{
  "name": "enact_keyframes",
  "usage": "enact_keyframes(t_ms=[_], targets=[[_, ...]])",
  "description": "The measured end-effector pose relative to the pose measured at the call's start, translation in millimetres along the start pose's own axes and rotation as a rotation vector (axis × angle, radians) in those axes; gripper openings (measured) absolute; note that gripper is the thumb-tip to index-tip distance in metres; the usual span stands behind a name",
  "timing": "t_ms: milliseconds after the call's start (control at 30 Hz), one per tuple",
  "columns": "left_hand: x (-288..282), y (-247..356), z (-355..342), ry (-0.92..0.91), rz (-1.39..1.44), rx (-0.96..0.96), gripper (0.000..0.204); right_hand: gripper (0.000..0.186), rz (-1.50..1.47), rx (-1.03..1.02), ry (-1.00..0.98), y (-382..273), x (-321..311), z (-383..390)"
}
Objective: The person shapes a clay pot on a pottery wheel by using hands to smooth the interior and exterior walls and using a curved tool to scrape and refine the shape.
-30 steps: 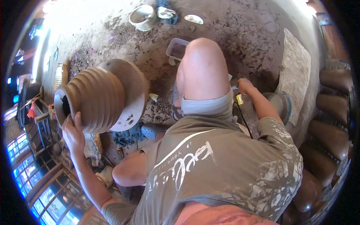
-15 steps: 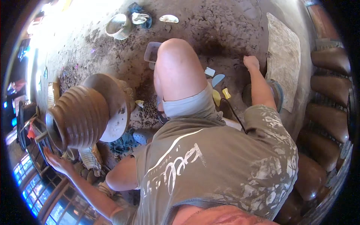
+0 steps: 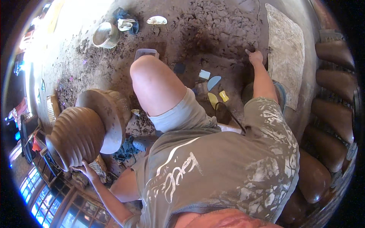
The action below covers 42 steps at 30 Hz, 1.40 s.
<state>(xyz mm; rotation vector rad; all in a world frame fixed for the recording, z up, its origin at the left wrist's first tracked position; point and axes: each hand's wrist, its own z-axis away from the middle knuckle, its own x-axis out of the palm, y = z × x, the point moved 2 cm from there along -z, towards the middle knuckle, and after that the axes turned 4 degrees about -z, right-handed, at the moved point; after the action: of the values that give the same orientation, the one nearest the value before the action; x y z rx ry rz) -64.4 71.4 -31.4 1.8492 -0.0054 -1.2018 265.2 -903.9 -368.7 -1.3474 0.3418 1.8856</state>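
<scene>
On the left a brown, wet-looking clay pot (image 3: 78,136) with spiral ridges stands on a round wheel head (image 3: 112,140). My left hand (image 3: 88,171) is beside the pot's rim, fingers stretched out, the tips at or very near its edge; whether they touch I cannot tell. My right arm reaches out to the far right. There my right hand (image 3: 256,57) hovers over or rests by the clay-smeared surface, mostly curled, with one digit sticking out. Whatever it may hold is hidden. Between my knee and right arm lie a blue rib (image 3: 214,83), a white card-like scraper (image 3: 204,74) and a yellow sponge-like piece (image 3: 224,96).
A bucket (image 3: 106,35), a blue and white cloth (image 3: 126,23) and a pale half-round piece (image 3: 157,20) are at the far side. A stained cloth (image 3: 286,53) lies at right, beside a row of brown pots (image 3: 332,117). A plastic tub (image 3: 146,53) sits behind my knee.
My left hand has moved right and down along the pot's rim, closer to it. My right hand has shifted slightly farther away, one digit now sticking out. My knee has swung left.
</scene>
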Motion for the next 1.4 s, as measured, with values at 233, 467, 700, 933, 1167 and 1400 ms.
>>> enact_keyframes(t_ms=[233, 467, 700, 933, 1167, 1400], targets=[[5, 21, -3, 0.007, -0.057, -0.048, 0.116, 0.058, 0.082, -0.011, 0.059, -21, -13, 12], [-5, 22, -10, -0.069, -0.086, -0.004, 0.105, 0.050, 0.362, -0.553, 0.195, -35, -20, 32], [-20, 0, -4, -0.078, 0.031, -0.020, 0.105, 0.039, 0.426, -0.497, 0.083, -49, -32, 39], [-9, 5, -7, -0.006, -0.068, 0.011, 0.102, 0.027, 0.539, -0.583, 0.173, -48, -12, 21], [-2, 18, -6, -0.070, 0.014, 0.001, 0.107, 0.037, 0.346, -0.563, -0.100, -40, -40, -7], [-15, 5, -4, -0.046, -0.041, -0.043, 0.106, 0.075, 0.043, -0.141, 0.114, -35, -53, -37]])
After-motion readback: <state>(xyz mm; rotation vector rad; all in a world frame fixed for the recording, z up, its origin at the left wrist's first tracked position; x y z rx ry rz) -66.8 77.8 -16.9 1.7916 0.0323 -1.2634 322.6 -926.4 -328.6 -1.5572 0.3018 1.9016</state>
